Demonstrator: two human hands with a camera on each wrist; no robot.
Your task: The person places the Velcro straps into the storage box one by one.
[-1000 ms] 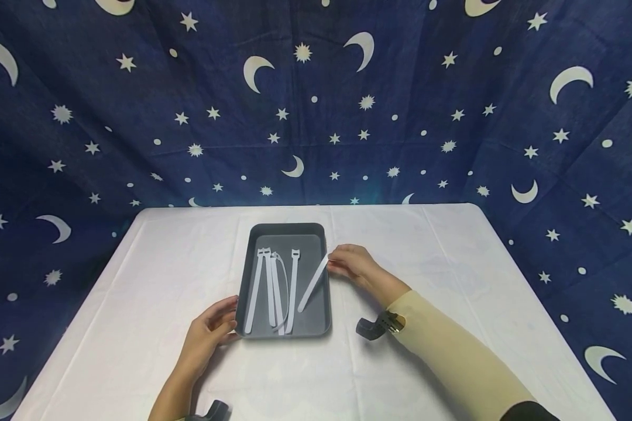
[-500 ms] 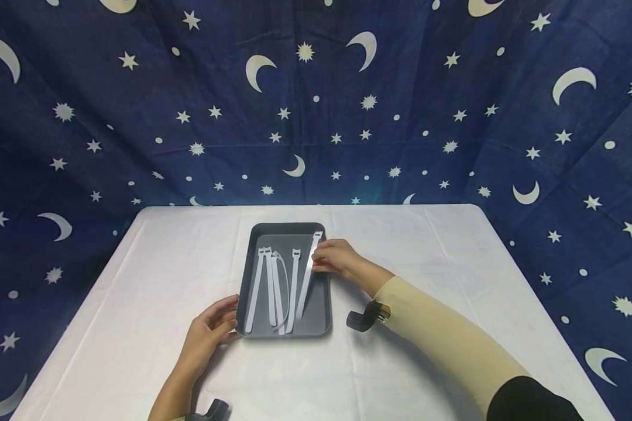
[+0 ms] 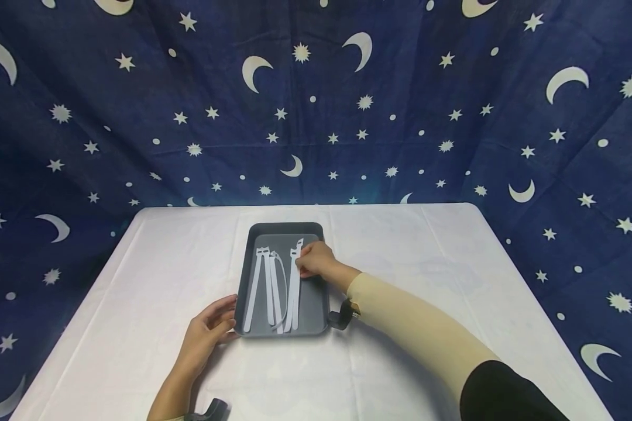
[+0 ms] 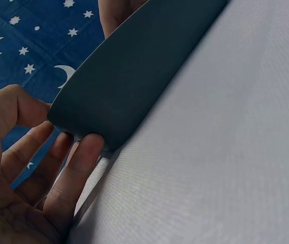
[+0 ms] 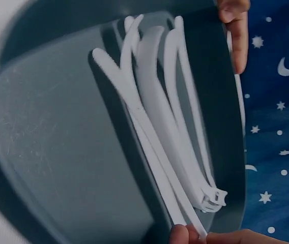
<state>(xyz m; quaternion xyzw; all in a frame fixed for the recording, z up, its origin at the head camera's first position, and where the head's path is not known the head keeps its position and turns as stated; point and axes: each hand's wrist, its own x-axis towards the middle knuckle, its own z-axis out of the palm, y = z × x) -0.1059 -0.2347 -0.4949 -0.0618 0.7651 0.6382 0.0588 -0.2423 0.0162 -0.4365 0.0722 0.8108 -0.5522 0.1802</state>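
A grey tray (image 3: 314,310) holds several white strap-like cable ties with slotted heads. My left hand (image 3: 206,333) grips the tray's near left corner. The left wrist view has its fingertips (image 4: 89,147) against the outer wall of the tray (image 4: 124,76). Over the tray's right half, my right hand (image 3: 318,259) pinches one white cable tie (image 3: 296,298) near its slotted head. That tie (image 5: 162,152) lies close beside another cable tie (image 3: 289,304), partly overlapping it. More cable ties (image 3: 254,292) lie along the left side, with a thinner, curved one (image 3: 285,280) among them.
The tray stands on a white-covered table (image 3: 400,251). Behind the table hangs a dark blue cloth (image 3: 316,152) with moons and stars. Dark cameras sit at the wrists, the right wrist camera (image 3: 341,316) close to the tray's right wall.
My right hand has moved left from the tray's right rim, carrying the cable tie. The tie has gone from slanting to nearly parallel with its neighbour. The left hand has stayed put.
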